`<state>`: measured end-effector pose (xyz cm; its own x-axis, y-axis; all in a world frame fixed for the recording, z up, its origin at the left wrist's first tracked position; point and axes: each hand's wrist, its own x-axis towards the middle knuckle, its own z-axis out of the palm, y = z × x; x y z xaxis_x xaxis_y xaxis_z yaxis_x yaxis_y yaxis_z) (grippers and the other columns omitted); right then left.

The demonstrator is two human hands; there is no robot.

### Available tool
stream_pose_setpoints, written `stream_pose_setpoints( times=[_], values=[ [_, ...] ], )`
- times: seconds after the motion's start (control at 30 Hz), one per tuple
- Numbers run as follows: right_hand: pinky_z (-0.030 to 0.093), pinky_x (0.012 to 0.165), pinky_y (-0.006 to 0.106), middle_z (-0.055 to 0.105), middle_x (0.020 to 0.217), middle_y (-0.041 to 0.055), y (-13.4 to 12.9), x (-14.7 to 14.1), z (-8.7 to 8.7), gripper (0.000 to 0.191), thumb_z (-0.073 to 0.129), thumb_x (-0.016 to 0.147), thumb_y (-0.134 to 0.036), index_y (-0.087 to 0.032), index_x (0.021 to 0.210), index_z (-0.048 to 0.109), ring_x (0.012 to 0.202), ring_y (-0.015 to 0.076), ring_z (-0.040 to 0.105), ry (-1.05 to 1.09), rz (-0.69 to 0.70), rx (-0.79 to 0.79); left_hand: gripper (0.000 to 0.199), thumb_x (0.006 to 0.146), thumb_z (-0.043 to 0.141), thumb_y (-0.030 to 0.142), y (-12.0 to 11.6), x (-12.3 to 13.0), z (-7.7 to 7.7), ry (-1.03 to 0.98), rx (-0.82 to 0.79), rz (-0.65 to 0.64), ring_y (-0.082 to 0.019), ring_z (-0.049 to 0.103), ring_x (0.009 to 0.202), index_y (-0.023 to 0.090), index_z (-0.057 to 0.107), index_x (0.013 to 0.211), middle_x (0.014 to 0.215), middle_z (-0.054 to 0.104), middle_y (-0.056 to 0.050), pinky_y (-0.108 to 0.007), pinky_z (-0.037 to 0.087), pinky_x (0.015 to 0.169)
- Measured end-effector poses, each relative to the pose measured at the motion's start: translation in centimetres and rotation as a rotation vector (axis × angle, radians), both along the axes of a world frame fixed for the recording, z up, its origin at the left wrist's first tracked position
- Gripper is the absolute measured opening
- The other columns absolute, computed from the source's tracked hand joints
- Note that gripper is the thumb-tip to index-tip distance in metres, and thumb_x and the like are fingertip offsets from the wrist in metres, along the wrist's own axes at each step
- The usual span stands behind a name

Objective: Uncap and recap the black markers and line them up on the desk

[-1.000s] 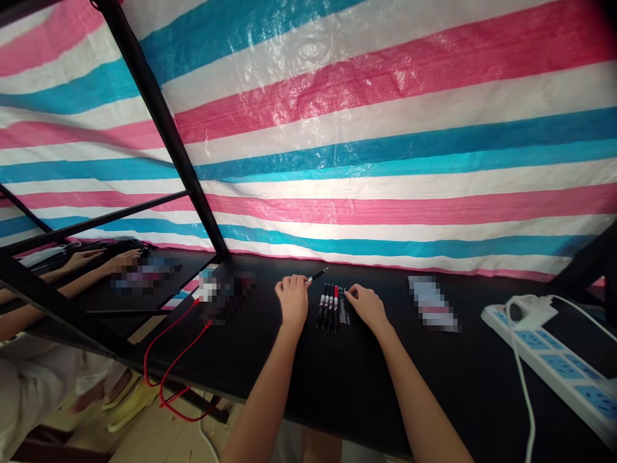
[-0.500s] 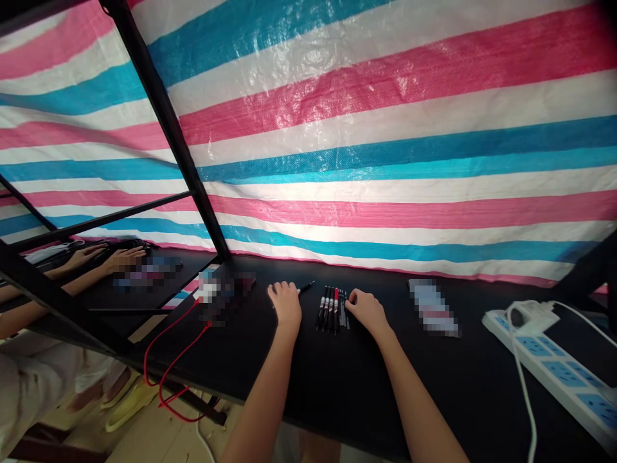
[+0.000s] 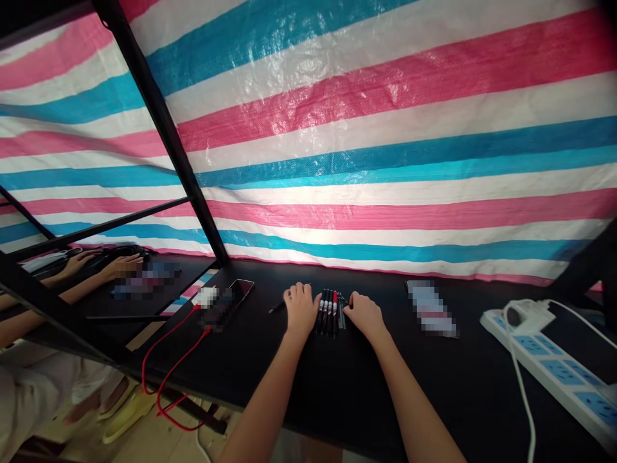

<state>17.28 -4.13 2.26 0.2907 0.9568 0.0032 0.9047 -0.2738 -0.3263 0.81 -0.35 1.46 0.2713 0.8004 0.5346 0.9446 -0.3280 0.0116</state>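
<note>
A row of black marker pens [image 3: 328, 314], one with a red band, lies side by side on the black tabletop. Thin clear-and-dark sticks [image 3: 342, 315] lie along its right side. My left hand [image 3: 301, 310] rests palm down with fingers apart, its thumb touching the row's left edge. Under that hand lies a separate dark pen [image 3: 276, 308], its middle hidden and one end showing at the left. At the row's right edge, my right hand [image 3: 365, 313] has bent fingers, with the thumb apart from the forefinger and against the thin sticks.
A phone [image 3: 243, 290] and a white charger [image 3: 205, 297] with red cables lie to the left. A blurred flat item [image 3: 432, 310] and a white power strip [image 3: 563, 366] are to the right. Beyond the black frame [image 3: 159, 122], another person's hands [image 3: 123, 267] rest.
My left hand has slid right, up to the row of markers, over the separate pen. That pen now shows mostly at the hand's left side. My right hand has hardly moved.
</note>
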Motion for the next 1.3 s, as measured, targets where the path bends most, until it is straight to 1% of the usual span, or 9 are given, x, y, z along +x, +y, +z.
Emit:
stream_pose_setpoints(
  times=[0.07,0.13,0.37,0.57,0.7,0.8,0.93,1.13,1.3],
  values=[
    [0.035,0.06,0.027,0.06,0.084,0.0097,0.0,0.0,-0.1,0.015,0.045,0.075,-0.025,-0.016,0.086,0.052,0.077,0.0215,0.059,-0.02,-0.028,0.001,0.028,0.085,0.037,0.041,-0.4,0.6,-0.2,-0.004,-0.033,-0.085,-0.022,0.043,0.089,0.018,0.053,0.088,0.092,0.05,-0.007,-0.04,0.028,0.087],
    [0.036,0.061,0.028,0.06,0.084,0.0116,0.0,0.1,-0.2,0.016,0.044,0.076,-0.023,-0.014,0.087,0.052,0.079,0.023,0.059,-0.032,-0.052,0.0,0.027,0.084,0.039,0.041,-0.4,0.8,-0.6,-0.005,-0.084,-0.108,-0.022,0.043,0.089,0.018,0.054,0.083,0.089,0.051,-0.007,-0.039,0.029,0.084],
    [0.038,0.061,0.028,0.061,0.085,0.014,0.1,0.9,-0.5,0.017,0.043,0.076,-0.022,-0.012,0.086,0.053,0.08,0.0255,0.059,-0.035,-0.077,-0.041,0.023,0.08,0.043,0.035,0.5,0.2,-1.2,0.006,-0.226,-0.08,-0.023,0.046,0.09,0.017,0.057,0.078,0.087,0.055,-0.008,-0.038,0.029,0.081],
    [0.035,0.058,0.026,0.061,0.075,0.0083,0.5,1.2,-0.9,0.019,0.042,0.078,-0.031,-0.018,0.074,0.055,0.073,0.0219,0.058,0.065,-0.106,0.057,0.021,0.076,0.047,0.034,0.4,0.3,-1.0,-0.002,-0.253,-0.08,-0.023,0.048,0.088,0.016,0.058,0.075,0.088,0.056,-0.008,-0.036,0.03,0.078],
    [0.034,0.056,0.024,0.06,0.065,0.0032,0.9,1.7,-1.3,0.027,0.038,0.08,-0.038,-0.02,0.068,0.054,0.067,0.0183,0.057,0.287,-0.103,0.189,0.018,0.077,0.047,0.032,0.5,0.2,-1.0,-0.034,-0.252,-0.08,-0.021,0.05,0.084,0.017,0.056,0.073,0.083,0.057,-0.006,-0.034,0.03,0.075],
    [0.036,0.056,0.023,0.06,0.059,0.0006,1.3,2.1,-1.7,0.031,0.034,0.081,-0.039,-0.02,0.068,0.054,0.053,0.0137,0.054,0.517,-0.064,0.267,0.019,0.08,0.044,0.031,0.7,0.0,-0.8,-0.083,-0.26,-0.078,-0.019,0.051,0.081,0.018,0.054,0.071,0.075,0.057,-0.003,-0.032,0.03,0.074],
    [0.037,0.048,0.023,0.06,0.058,0.0006,1.9,2.2,-2.2,0.032,0.037,0.078,-0.043,-0.018,0.072,0.055,0.038,0.0102,0.046,0.789,-0.093,0.384,0.022,0.084,0.041,0.033,0.6,-0.2,-0.3,-0.132,-0.258,-0.085,-0.017,0.051,0.079,0.018,0.053,0.073,0.074,0.058,-0.002,-0.03,0.03,0.071],
    [0.03,0.037,0.02,0.065,0.071,0.007,2.3,2.3,-2.2,0.038,0.046,0.07,-0.047,-0.014,0.082,0.058,0.04,0.0084,0.046,1.192,-0.119,0.513,0.019,0.088,0.038,0.031,0.0,0.2,0.9,-0.128,-0.23,-0.178,-0.016,0.049,0.084,0.021,0.053,0.084,0.083,0.058,-0.001,-0.029,0.03,0.074],
    [0.031,0.037,0.018,0.066,0.082,0.0102,2.1,2.4,-1.9,0.04,0.049,0.068,-0.045,-0.012,0.089,0.059,0.044,0.0082,0.049,1.33,-0.113,0.566,0.02,0.089,0.036,0.029,-0.3,0.4,1.4,-0.128,-0.2,-0.217,-0.015,0.048,0.085,0.021,0.053,0.085,0.086,0.058,-0.001,-0.029,0.03,0.075]
  ],
)
